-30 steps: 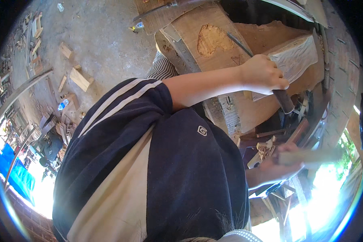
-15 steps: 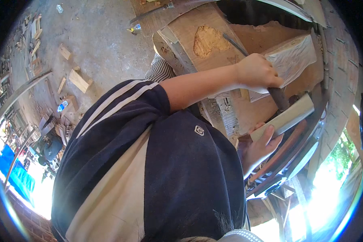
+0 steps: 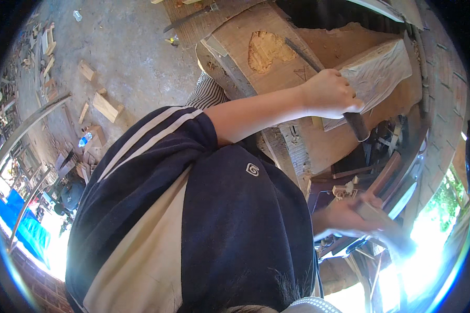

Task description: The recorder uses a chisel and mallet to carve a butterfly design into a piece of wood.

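Observation:
My left hand (image 3: 329, 96) is closed round a chisel (image 3: 357, 127), its dark handle ending in a rim below my fist. The chisel's metal blade slants up and left, and its tip meets the right edge of a pale, rough-cut recess (image 3: 266, 51) in a wooden board (image 3: 240, 31). Lower right, my right hand (image 3: 350, 214) grips a pale wooden block (image 3: 378, 221), blurred by motion and bright at its far end. The block is apart from the chisel handle. Light plastic sheeting (image 3: 376, 78) lies on the wood right of my left hand.
Another long dark tool (image 3: 190, 20) lies at the board's far left. Wood offcuts (image 3: 107, 107) and a small bottle (image 3: 85, 139) are on the concrete floor at left. A curved wooden rail (image 3: 386, 175) and small carved pieces (image 3: 344, 190) sit by my right hand.
My right hand has swung the wooden block down and right, away from the chisel handle. My left hand still holds the chisel in nearly the same place.

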The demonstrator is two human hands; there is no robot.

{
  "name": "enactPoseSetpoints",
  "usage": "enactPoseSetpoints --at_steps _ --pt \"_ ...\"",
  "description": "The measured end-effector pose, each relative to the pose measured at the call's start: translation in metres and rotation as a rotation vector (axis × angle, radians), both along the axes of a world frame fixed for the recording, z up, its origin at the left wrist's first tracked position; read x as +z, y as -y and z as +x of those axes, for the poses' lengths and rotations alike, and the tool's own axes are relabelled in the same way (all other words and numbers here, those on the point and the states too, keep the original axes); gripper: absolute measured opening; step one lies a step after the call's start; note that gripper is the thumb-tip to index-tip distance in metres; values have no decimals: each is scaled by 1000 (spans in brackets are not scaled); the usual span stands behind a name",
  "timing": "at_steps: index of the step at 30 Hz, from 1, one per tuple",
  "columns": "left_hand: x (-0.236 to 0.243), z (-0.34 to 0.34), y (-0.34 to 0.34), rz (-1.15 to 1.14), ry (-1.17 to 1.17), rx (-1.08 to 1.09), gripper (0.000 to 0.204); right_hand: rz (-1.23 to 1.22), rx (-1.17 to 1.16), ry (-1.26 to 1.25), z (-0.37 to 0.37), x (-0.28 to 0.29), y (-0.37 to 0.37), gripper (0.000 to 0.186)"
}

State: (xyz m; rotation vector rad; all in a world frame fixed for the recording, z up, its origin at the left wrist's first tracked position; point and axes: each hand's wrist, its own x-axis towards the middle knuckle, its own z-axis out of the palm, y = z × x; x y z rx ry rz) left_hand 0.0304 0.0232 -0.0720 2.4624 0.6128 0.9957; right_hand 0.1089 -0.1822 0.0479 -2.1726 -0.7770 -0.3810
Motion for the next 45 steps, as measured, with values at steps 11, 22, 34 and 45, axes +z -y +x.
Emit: enactPoseSetpoints --at_steps 11,22,34,45 --pt "17 5 -7 -96 -100 87 11 -125 142 -336 -8 8 -41 46" --pt "17 18 -17 -106 -58 173 13 -95 48 -1066 -6 13 -63 37" --pt "13 29 -44 -93 33 363 12 17 173 -723 23 25 -82 38" --pt "5 21 -30 -93 -27 176 10 -153 167 -321 56 37 -74 30"
